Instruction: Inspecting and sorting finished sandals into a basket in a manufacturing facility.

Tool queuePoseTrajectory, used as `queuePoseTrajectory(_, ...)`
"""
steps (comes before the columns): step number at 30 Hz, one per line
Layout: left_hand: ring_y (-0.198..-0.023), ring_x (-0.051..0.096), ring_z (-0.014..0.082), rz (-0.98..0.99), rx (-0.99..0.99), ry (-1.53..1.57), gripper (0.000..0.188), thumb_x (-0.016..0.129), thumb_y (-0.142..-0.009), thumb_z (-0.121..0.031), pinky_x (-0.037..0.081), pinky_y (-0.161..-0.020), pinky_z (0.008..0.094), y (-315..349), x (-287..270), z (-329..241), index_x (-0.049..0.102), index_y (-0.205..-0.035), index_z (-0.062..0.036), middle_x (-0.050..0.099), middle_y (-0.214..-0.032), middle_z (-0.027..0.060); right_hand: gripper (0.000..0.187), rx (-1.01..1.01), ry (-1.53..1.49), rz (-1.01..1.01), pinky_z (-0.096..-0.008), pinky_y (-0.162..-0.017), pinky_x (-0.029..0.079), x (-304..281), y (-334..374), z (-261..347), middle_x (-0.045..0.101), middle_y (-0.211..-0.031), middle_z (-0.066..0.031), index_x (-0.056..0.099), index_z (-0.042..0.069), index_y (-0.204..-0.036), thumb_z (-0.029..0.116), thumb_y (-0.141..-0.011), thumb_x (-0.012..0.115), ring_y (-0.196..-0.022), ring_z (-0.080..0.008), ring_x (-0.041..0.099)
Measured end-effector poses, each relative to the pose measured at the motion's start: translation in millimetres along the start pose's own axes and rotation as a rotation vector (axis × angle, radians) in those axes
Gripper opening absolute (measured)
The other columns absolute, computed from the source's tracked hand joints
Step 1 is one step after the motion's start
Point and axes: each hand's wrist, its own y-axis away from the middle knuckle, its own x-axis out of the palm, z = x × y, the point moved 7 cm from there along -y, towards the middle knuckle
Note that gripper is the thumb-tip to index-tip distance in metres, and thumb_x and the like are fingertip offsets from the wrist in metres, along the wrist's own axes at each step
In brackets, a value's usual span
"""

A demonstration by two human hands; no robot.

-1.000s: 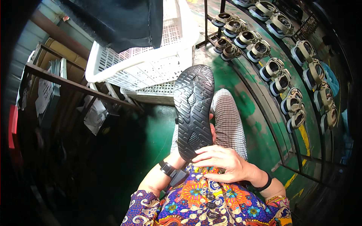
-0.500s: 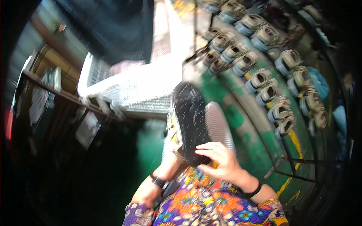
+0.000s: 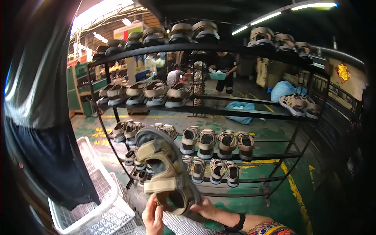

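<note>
A beige strap sandal [image 3: 158,182] with a dark grey sole is held up before me, toe raised and straps facing me. My left hand [image 3: 152,215] grips it at the heel strap, thumb up along the near edge. At the other side of the heel my right hand [image 3: 204,207] holds the sole's edge, its fingers partly hidden behind the sandal. Just beyond stands a black metal rack [image 3: 219,112] with similar sandals [image 3: 180,92] in rows on its tiers.
To my left stands a white plastic basket [image 3: 64,225], with a dark cloth [image 3: 47,156] hanging over it. Blue bags [image 3: 239,111] lie on the green floor behind the rack. Farther back a person [image 3: 225,68] carries a turquoise tray [image 3: 217,75].
My view has risen from my lap to the rack. The sandal has turned from sole-up to straps facing me and is lifted. My right hand has gone from the sole's face to its edge.
</note>
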Motion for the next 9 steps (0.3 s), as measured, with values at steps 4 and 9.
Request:
queuePoseTrajectory(4, -0.090, 0.061, 0.0164, 0.401, 0.074, 0.175, 0.030, 0.051, -0.096, -0.012, 0.048, -0.078, 0.0281, -5, 44, -22, 0.054, -0.125, -0.0034, 0.062, -0.110, 0.0098, 0.030, -0.438, -0.102, -0.138, -0.0252, -0.075, 0.046, -53, -36, 84, 0.062, -0.093, -0.0019, 0.058, 0.000, -0.107, 0.010, -0.080, 0.067, -0.083, -0.0103, 0.056)
queuePoseTrajectory(9, -0.090, 0.063, 0.0196, 0.721, -0.051, -0.091, 0.033, 0.053, -0.095, -0.014, 0.049, -0.078, 0.0284, 21, 68, 25, 0.054, -0.128, -0.0112, 0.063, -0.110, 0.0130, 0.033, -0.672, 0.139, -0.142, -0.0311, -0.085, 0.049, -82, -53, 225, 0.065, -0.102, -0.0091, 0.057, -0.002, -0.110, 0.009, -0.079, 0.060, -0.095, -0.0196, 0.061)
